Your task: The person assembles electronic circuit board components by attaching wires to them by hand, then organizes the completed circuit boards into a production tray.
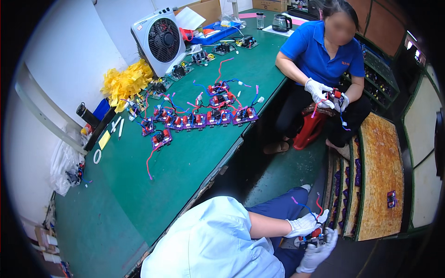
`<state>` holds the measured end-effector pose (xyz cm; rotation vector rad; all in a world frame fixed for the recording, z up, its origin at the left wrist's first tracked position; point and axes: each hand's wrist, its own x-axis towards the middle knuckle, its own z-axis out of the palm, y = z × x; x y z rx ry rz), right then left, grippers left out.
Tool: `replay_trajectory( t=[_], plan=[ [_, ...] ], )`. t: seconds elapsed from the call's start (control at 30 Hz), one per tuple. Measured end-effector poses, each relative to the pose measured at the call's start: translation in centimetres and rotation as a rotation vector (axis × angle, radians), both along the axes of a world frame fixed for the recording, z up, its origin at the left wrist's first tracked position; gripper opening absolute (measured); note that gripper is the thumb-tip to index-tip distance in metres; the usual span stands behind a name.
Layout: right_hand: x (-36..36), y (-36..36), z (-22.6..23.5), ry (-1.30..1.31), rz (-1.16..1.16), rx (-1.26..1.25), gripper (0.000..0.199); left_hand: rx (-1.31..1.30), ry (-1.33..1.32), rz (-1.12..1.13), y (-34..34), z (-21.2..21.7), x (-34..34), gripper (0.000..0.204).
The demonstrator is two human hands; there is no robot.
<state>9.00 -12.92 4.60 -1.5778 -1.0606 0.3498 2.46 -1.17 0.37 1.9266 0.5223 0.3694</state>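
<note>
My left hand (305, 225), in a white glove, grips the top of a small circuit board (314, 237) with red parts. My right hand (318, 253), also gloved, supports the board from below, over my lap at the lower right. Pink, blue and red wires (307, 207) stick up from the board past my left hand. On the green workbench (185, 162) to my left, several more purple boards (199, 119) with red parts and loose wires lie in a row.
A person in a blue shirt (324, 51) sits on a red stool (311, 127), holding a wired board in gloved hands. A white fan (160, 39) and a yellow bundle (125, 81) stand on the bench. Stacked brown trays (380, 176) lie at my right.
</note>
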Motion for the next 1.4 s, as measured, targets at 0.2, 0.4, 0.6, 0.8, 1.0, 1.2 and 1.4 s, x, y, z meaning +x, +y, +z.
replay_trajectory(
  t=[0.2, 0.4, 0.6, 0.8, 1.0, 1.2, 1.4],
  plan=[
    [-0.9, 1.1, -0.9, 0.163, 0.016, 0.05, 0.089, -0.995, -0.275, 0.188, -1.3, 4.3, 0.3, 0.054],
    [0.7, -0.2, 0.5, 0.959, 0.061, 0.177, 0.061, -1.102, -0.304, 0.235, 4.5, 2.9, -0.8, 0.051],
    [-1.2, -3.1, 0.4, 1.285, 0.098, 0.304, 0.07, -0.458, -0.385, -0.015, 5.1, 10.1, -2.0, 0.047],
    [-0.9, -2.0, -1.5, 1.401, 0.075, 0.296, 0.067, -0.524, -0.341, -0.264, 4.6, 10.5, -1.3, 0.016],
    [0.0, -2.5, -3.8, 1.382, 0.112, 0.233, 0.064, 0.263, -0.518, -0.229, 4.5, 9.4, 0.1, 0.021],
    [0.9, -2.4, -4.0, 1.423, 0.131, 0.288, 0.061, 0.341, -0.438, -0.276, 4.5, 8.3, 0.2, 0.024],
    [3.0, -2.1, -2.5, 1.317, 0.245, 0.393, 0.078, 0.174, -0.78, -0.415, 4.8, 9.9, -0.5, 0.022]
  ],
)
